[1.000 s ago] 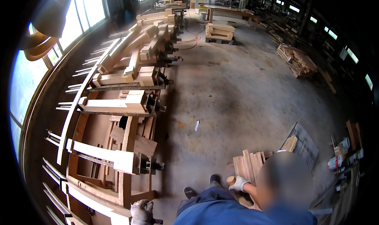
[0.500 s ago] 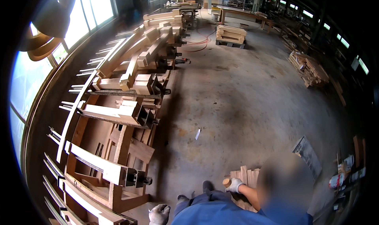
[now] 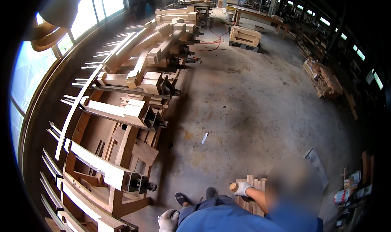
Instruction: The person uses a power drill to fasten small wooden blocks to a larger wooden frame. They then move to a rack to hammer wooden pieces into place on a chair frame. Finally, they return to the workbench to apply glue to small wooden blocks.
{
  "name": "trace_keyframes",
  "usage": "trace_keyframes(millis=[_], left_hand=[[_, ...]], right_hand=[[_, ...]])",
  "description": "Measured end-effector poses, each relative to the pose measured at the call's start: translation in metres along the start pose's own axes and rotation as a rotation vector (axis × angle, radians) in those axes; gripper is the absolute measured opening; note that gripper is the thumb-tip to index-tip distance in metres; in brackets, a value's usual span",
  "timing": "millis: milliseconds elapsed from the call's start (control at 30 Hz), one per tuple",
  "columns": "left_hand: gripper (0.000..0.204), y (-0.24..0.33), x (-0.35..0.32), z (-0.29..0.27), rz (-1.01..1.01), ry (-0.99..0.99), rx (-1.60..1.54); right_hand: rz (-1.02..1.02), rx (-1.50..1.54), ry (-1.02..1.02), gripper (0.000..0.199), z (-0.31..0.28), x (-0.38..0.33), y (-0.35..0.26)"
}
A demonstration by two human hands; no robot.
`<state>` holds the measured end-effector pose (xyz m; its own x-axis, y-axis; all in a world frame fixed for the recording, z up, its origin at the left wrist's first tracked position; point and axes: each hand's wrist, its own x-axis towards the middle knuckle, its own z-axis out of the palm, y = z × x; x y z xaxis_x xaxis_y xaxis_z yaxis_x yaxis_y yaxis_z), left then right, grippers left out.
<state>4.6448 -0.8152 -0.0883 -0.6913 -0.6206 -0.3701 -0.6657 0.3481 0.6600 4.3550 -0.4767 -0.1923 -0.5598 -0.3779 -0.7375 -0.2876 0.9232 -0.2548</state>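
Note:
My right hand [image 3: 243, 189], in a pale work glove, is closed round a wooden piece whose round tan end [image 3: 233, 187] sticks out to the left. Beneath and beside that hand lies a stack of short wooden slats [image 3: 255, 183], partly hidden by my arm. Low in the picture, my left hand [image 3: 168, 220], also gloved, has its fingers curled beside my hip; what it holds, if anything, cannot be made out. Left of it stands a long rack of clamps [image 3: 140, 183] carrying planed timber beams [image 3: 97, 163]. A blurred patch covers part of my right side.
A white strip [image 3: 205, 138] lies on the concrete floor. Farther off are a red hose [image 3: 214, 48], stacked timber [image 3: 244, 36] on a pallet and a long bench [image 3: 258, 15]. At right are a wood pile [image 3: 324, 79], a flat panel [image 3: 319, 165] and cans [image 3: 341, 196].
My left foot has moved out to the left, and my left hand has shifted slightly right. The view has turned a little. My right hand keeps its grip on the round-ended wooden piece.

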Motion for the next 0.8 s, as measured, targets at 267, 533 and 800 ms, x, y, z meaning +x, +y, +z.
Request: trace_keyframes(millis=[267,533,800], left_hand=[[0.022,-0.02,0.023,-0.014,0.122,0.105,-0.021],[0.03,-0.003,0.024,-0.056,0.102,-0.004,0.041],[0.029,-0.02,0.008,-0.042,0.035,0.213,-0.063]], right_hand=[[-0.011,0.098,0.074,0.07,-0.013,0.006,-0.049],[-0.01,0.217,0.12,0.062,0.007,0.035,-0.068],[-0.283,0.299,0.277,0.049,-0.038,0.035,-0.138]])
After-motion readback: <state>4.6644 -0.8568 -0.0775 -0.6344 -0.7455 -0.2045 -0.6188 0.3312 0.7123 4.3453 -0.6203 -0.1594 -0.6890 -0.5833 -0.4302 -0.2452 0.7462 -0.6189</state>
